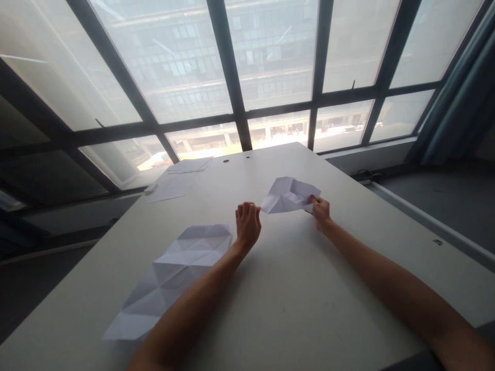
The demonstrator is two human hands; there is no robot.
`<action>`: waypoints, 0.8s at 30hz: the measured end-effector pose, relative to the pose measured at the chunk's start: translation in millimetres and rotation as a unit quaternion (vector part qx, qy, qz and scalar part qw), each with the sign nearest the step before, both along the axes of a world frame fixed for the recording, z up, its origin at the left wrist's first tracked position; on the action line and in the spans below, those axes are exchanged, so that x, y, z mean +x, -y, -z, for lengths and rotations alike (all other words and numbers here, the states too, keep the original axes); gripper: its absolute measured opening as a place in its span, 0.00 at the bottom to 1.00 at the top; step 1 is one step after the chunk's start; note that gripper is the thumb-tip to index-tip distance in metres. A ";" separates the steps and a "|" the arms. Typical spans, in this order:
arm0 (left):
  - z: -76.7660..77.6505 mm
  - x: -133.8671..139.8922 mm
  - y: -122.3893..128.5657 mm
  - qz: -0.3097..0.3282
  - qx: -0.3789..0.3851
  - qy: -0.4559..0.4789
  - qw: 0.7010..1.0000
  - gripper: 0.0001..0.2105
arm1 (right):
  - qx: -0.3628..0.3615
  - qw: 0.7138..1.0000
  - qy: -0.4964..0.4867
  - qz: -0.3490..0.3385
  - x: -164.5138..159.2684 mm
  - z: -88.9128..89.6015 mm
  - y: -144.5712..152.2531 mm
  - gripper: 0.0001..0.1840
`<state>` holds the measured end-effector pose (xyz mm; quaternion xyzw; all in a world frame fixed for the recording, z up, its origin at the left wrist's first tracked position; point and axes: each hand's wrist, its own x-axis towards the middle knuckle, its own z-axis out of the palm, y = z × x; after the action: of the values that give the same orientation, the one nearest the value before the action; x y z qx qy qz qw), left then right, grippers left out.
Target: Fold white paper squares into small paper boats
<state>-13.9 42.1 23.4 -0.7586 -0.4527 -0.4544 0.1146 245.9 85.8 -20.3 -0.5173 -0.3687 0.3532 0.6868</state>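
Observation:
Between my hands, over the white table [309, 288], is a creased sheet of white paper [286, 195]. My right hand [320, 210] pinches its right edge, thumb on top and fingers underneath. The fingers of my left hand [248, 222] are curled together at the paper's left corner, which they appear to pinch. A second creased sheet [189, 252] lies on the table to the left, partly unfolded with many fold lines. My left forearm covers part of its lower right side.
Flat white papers [172, 185] lie at the table's far left, beside a small whitish item [150, 189]. Round holes [226, 161] sit near the far edge. Large windows [270, 51] with dark frames stand beyond, and a curtain [452, 108] hangs at right.

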 end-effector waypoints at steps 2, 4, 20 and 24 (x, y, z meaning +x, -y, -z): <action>3.6 -2.4 -8.0 0.037 -0.049 0.023 0.998 0.04 | -0.019 0.998 -0.047 -0.023 4.8 -2.5 -0.9 0.28; 8.8 -4.7 -15.8 0.124 -0.118 0.072 0.983 0.04 | -0.028 0.996 -0.063 -0.059 6.9 -4.5 -0.5 0.29; 0.3 -5.3 -19.0 0.346 -0.533 0.306 0.709 0.23 | 0.023 0.977 -0.016 -0.212 -18.6 -19.1 23.5 0.27; 4.6 -5.0 -21.3 0.356 -0.542 0.353 0.675 0.27 | 0.016 0.981 -0.023 -0.191 -20.3 -21.3 25.6 0.27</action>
<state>-18.9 63.3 18.8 -0.5745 -0.3220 -0.3699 -0.6553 225.5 60.2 1.0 -0.4181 -0.4501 0.4837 0.6235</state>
